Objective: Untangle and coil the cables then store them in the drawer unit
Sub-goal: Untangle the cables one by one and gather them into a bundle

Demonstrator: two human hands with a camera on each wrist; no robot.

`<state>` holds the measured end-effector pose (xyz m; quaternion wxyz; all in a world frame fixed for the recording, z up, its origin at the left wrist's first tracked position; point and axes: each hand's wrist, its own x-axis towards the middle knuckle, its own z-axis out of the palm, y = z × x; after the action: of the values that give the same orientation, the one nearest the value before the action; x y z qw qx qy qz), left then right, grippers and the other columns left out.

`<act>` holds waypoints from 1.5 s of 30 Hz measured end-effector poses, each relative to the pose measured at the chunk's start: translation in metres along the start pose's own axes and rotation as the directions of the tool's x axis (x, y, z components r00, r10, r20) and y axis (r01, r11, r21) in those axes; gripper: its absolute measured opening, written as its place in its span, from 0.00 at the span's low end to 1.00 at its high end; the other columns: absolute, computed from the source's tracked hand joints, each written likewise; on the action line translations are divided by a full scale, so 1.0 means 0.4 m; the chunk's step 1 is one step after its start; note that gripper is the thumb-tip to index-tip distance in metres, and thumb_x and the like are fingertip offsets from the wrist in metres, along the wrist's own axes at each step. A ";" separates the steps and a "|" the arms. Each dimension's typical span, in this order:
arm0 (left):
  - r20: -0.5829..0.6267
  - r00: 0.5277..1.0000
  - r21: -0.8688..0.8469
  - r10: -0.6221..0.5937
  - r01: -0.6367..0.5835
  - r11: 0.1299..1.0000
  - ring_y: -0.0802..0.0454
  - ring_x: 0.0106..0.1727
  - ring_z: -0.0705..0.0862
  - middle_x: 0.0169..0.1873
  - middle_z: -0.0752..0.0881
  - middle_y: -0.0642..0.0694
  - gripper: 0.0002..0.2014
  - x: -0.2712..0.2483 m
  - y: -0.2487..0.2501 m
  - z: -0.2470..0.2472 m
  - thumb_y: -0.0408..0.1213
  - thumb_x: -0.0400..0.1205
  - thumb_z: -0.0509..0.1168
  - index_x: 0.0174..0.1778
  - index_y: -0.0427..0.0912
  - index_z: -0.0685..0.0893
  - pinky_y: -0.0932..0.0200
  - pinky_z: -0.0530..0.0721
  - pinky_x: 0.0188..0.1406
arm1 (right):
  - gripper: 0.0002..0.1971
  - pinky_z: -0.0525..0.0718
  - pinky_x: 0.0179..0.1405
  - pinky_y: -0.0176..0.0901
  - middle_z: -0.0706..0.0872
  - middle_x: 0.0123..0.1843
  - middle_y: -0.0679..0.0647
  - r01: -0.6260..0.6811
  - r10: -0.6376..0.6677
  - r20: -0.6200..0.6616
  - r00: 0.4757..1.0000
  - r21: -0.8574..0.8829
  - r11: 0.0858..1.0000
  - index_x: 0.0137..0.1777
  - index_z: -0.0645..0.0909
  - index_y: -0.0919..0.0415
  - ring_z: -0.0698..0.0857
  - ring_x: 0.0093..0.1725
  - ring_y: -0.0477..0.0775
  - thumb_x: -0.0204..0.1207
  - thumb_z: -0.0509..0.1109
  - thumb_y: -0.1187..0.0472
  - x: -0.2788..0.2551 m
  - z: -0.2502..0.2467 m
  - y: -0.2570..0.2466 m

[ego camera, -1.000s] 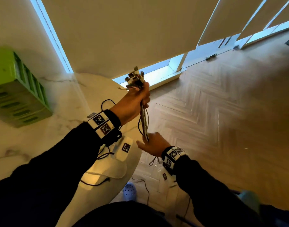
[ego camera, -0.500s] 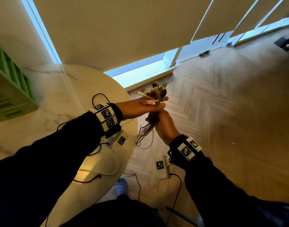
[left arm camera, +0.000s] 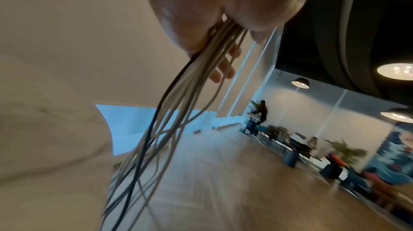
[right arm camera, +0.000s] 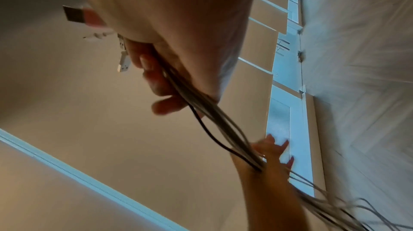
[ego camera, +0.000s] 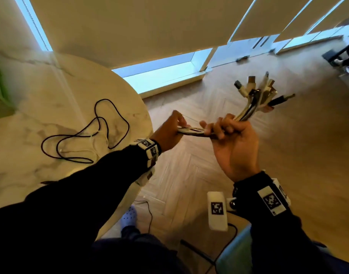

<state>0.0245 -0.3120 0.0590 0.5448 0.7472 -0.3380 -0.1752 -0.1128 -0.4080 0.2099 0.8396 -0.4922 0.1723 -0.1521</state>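
Right hand [ego camera: 235, 144] raised, palm toward the head camera, fingers curled tight round the cable bundle [ego camera: 248, 113] just below its plugs. Left hand [ego camera: 170, 131] to its left, level with it, closed round the same bundle. Both forearms in dark sleeves, reaching forward.

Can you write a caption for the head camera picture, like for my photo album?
Right hand grips a bundle of cables by the plug ends while the left hand holds them further along.

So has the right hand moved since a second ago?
Yes. The right hand was low beside the round table's edge, under the left hand; now it grips the cable bundle near its plugs, farther out over the floor.
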 end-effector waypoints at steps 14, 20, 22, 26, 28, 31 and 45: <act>0.442 0.897 -0.362 -0.013 0.192 0.912 0.58 0.84 0.65 0.83 0.68 0.50 0.46 -0.095 0.120 -0.062 0.77 0.77 0.50 0.86 0.50 0.62 0.56 0.62 0.83 | 0.15 0.56 0.29 0.47 0.60 0.27 0.47 -0.284 0.366 0.005 0.931 -0.620 0.731 0.32 0.63 0.53 0.56 0.26 0.48 0.81 0.55 0.64 0.080 -0.047 0.059; 0.227 0.973 -0.478 -0.037 0.144 0.866 0.61 0.78 0.75 0.77 0.79 0.52 0.18 -0.148 0.149 -0.195 0.43 0.93 0.51 0.71 0.43 0.82 0.67 0.72 0.74 | 0.17 0.58 0.31 0.48 0.56 0.30 0.50 -0.298 0.615 0.220 0.757 -0.722 0.624 0.33 0.59 0.53 0.55 0.29 0.51 0.82 0.56 0.67 0.067 0.101 0.131; 0.176 0.983 -0.429 -0.053 0.125 0.894 0.59 0.73 0.79 0.69 0.85 0.54 0.19 -0.181 0.146 -0.247 0.43 0.93 0.50 0.63 0.44 0.87 0.67 0.74 0.72 | 0.16 0.65 0.32 0.47 0.61 0.28 0.51 -0.329 0.653 0.305 0.694 -0.672 0.663 0.32 0.64 0.55 0.60 0.27 0.51 0.82 0.59 0.66 0.066 0.135 0.157; 0.132 0.983 -0.473 -0.126 0.174 0.864 0.46 0.71 0.83 0.57 0.92 0.46 0.18 -0.239 0.140 -0.349 0.47 0.92 0.51 0.46 0.46 0.82 0.46 0.72 0.79 | 0.11 0.86 0.52 0.56 0.88 0.36 0.63 -0.087 0.689 0.396 0.607 -0.829 0.553 0.38 0.80 0.70 0.88 0.41 0.64 0.80 0.72 0.64 0.089 0.196 0.265; 0.092 0.977 -0.624 -0.192 0.207 0.753 0.37 0.60 0.89 0.43 0.92 0.42 0.17 -0.274 0.142 -0.409 0.44 0.93 0.50 0.42 0.40 0.74 0.43 0.81 0.70 | 0.13 0.84 0.58 0.53 0.93 0.42 0.60 0.018 0.737 0.371 0.565 -0.898 0.439 0.34 0.83 0.67 0.89 0.52 0.66 0.79 0.74 0.62 0.105 0.227 0.345; -0.031 0.964 -0.688 -0.264 0.171 0.705 0.46 0.31 0.83 0.26 0.78 0.48 0.17 -0.327 0.145 -0.514 0.43 0.93 0.49 0.40 0.41 0.72 0.45 0.87 0.49 | 0.15 0.84 0.61 0.53 0.94 0.44 0.55 0.242 0.827 0.313 0.467 -0.945 0.221 0.31 0.88 0.53 0.90 0.50 0.57 0.79 0.72 0.57 0.129 0.249 0.449; -0.488 0.733 -0.602 -0.474 0.110 0.791 0.58 0.26 0.62 0.27 0.67 0.55 0.14 -0.504 0.053 -0.659 0.42 0.93 0.53 0.40 0.48 0.66 0.60 0.67 0.29 | 0.19 0.83 0.44 0.52 0.85 0.43 0.58 0.641 0.892 0.325 0.314 -0.766 0.053 0.44 0.76 0.56 0.83 0.42 0.58 0.80 0.70 0.40 -0.058 0.409 0.667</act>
<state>0.0405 0.0080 0.1484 0.7737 0.6244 0.0492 -0.0955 -0.0387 -0.1464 0.0530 0.1657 -0.8499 -0.2290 0.4447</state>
